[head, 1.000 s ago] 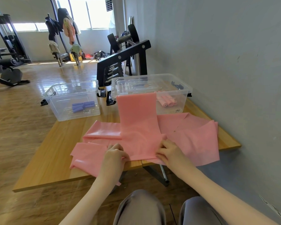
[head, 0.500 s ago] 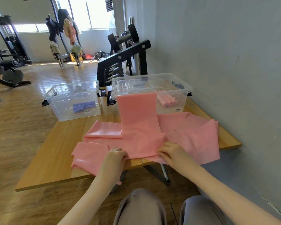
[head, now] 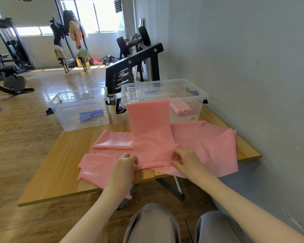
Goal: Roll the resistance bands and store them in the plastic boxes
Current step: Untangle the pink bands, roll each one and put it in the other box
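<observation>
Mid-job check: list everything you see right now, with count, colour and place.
Pink band being rolled: one, pink, draped from the right box down to the table's near edge.
Loose pink bands: several, exact count unclear, pink, spread on the table under it.
Left box: one, clear, far left of table, lid off.
Purple rolls: about three, purple, inside the left box.
Right box: one, clear, far right of table.
Pink rolls: about three, pink, inside the right box.
Table: one, wooden.
Dumbbell rack: one, black, behind the boxes.
Gym machines: several, dark, far left.
Left hand: pinches the band's near edge.
Right hand: pinches the same edge.
</observation>
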